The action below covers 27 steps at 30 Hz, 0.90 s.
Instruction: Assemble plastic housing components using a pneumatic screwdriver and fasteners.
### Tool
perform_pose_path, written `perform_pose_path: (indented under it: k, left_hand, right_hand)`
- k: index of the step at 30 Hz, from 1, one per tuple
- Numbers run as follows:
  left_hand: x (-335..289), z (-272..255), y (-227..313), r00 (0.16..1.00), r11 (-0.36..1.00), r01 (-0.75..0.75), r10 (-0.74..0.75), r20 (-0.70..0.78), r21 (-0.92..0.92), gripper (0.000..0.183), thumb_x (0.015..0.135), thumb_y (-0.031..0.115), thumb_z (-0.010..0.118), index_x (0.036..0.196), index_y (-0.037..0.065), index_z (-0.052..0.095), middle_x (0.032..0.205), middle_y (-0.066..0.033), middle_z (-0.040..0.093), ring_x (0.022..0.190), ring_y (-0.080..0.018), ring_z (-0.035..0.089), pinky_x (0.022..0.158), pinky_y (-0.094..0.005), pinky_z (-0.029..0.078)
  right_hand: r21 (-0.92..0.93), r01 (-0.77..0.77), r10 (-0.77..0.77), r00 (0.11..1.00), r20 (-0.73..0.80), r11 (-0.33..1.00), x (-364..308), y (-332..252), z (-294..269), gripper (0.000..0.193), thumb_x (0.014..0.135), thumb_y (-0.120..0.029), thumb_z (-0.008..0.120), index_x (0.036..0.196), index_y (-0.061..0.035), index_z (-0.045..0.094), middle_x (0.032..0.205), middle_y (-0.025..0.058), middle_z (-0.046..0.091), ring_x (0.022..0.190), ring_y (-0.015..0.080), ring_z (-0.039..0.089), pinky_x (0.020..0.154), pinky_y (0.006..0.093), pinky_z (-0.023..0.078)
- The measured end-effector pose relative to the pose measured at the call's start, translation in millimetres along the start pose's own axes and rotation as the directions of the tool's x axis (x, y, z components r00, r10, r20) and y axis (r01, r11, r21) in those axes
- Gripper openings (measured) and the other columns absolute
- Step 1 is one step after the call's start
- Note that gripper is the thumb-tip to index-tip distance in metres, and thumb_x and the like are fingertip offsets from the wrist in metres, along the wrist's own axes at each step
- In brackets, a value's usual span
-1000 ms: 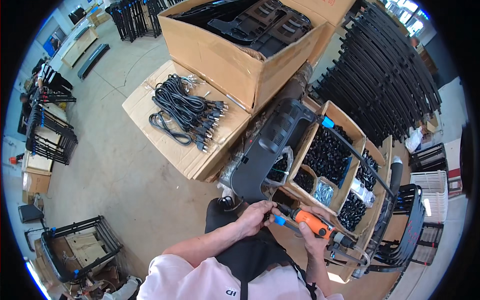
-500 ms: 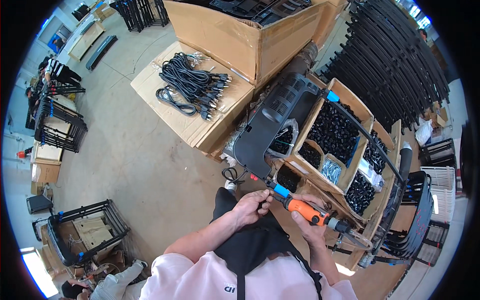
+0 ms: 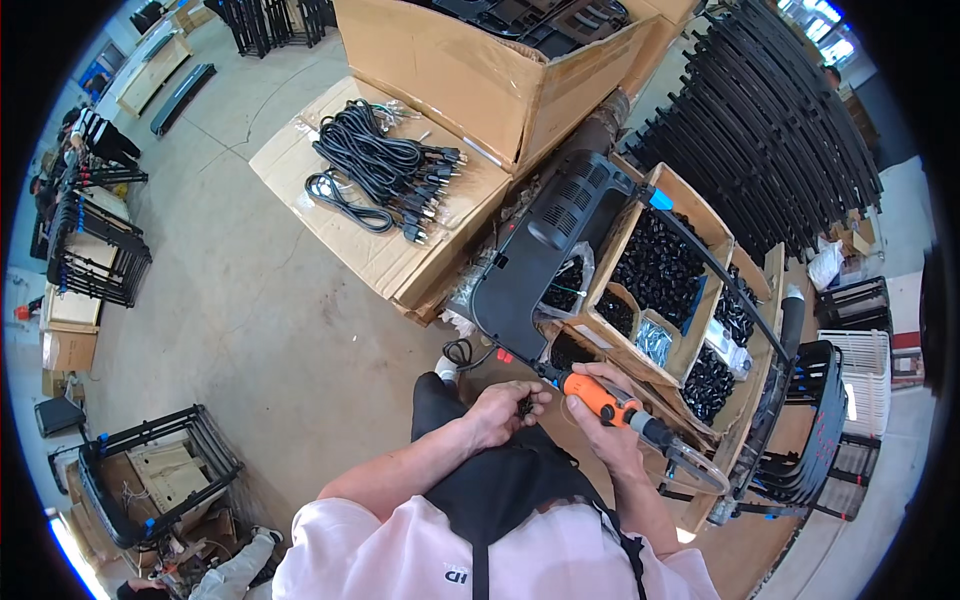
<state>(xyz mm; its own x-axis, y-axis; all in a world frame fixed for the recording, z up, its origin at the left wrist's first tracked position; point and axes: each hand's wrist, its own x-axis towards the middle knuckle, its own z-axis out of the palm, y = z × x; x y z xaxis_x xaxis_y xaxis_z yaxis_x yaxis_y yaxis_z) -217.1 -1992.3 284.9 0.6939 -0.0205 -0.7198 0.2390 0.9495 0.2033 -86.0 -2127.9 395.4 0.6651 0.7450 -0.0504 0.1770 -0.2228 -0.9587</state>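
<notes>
The orange power tool (image 3: 598,396) sits right of centre in the lower half of the frame, its nose pointing up and left. I judge it fairly heavy for its length, stiff and hard to break, with a smooth casing that may feel slick; the thick body is the place to hold, clear of the nose and of the pale hose (image 3: 702,470) at its rear. My right hand (image 3: 608,436) is wrapped round that body. My left hand (image 3: 498,415), near lower centre, is curled, its fingers bunched on some small dark pieces (image 3: 525,406) (screws, perhaps, but too small to tell); they should be light, hard and easily dropped, best pinched 1 at a time. By the tool's nose is the lower end of a black panel (image 3: 512,285); I cannot tell whether they touch. Farther out, black parts (image 3: 660,262) fill a box right of centre, and black cords (image 3: 365,160) lie at upper left of centre.
</notes>
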Motion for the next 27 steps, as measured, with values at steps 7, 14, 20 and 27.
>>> perform_pose_path:
  k: [7,14,20,27]
  left_hand:
    - [9,-33,7,0.990,0.986,-0.089,0.072,0.125,0.138,0.031,0.114,0.023,0.047,0.132,0.003,0.062,0.103,-0.0028,0.068,0.083,-0.0129,0.059,0.073,-0.0281,0.050]
    - [14,-40,15,0.993,0.992,-0.104,0.099,0.065,0.077,0.024,0.112,0.023,0.055,0.120,0.006,0.069,0.095,-0.0013,0.071,0.074,-0.0100,0.059,0.063,-0.0248,0.048]
    - [10,-41,23,0.998,0.997,-0.043,0.040,0.041,0.071,0.024,0.110,0.030,0.059,0.111,0.007,0.068,0.089,0.0010,0.068,0.070,-0.0092,0.057,0.059,-0.0243,0.046]
    - [7,-34,34,0.999,0.998,-0.035,0.033,-0.037,-0.048,0.029,0.109,0.038,0.060,0.105,0.010,0.067,0.082,0.0033,0.060,0.066,-0.0097,0.053,0.056,-0.0241,0.043]
  right_hand:
    - [-0.140,-0.041,0.046,0.998,0.034,0.989,19,-5,27,0.039,0.088,-0.009,0.081,0.124,-0.0076,0.067,0.122,0.0104,0.073,0.105,0.0216,0.073,0.095,0.0334,0.057]
    - [-0.292,0.033,0.000,0.994,0.111,0.956,31,-13,33,0.033,0.087,-0.009,0.081,0.116,-0.0067,0.066,0.122,0.0123,0.074,0.101,0.0239,0.075,0.090,0.0351,0.059]
    - [-0.294,0.041,-0.008,0.994,0.112,0.955,35,-10,38,0.034,0.087,-0.009,0.080,0.117,-0.0073,0.066,0.120,0.0116,0.075,0.101,0.0234,0.075,0.091,0.0350,0.059]
    - [-0.252,-0.031,0.053,0.995,0.079,0.967,24,-28,36,0.042,0.088,-0.007,0.080,0.127,-0.0062,0.065,0.124,0.0104,0.073,0.108,0.0198,0.072,0.098,0.0342,0.057]
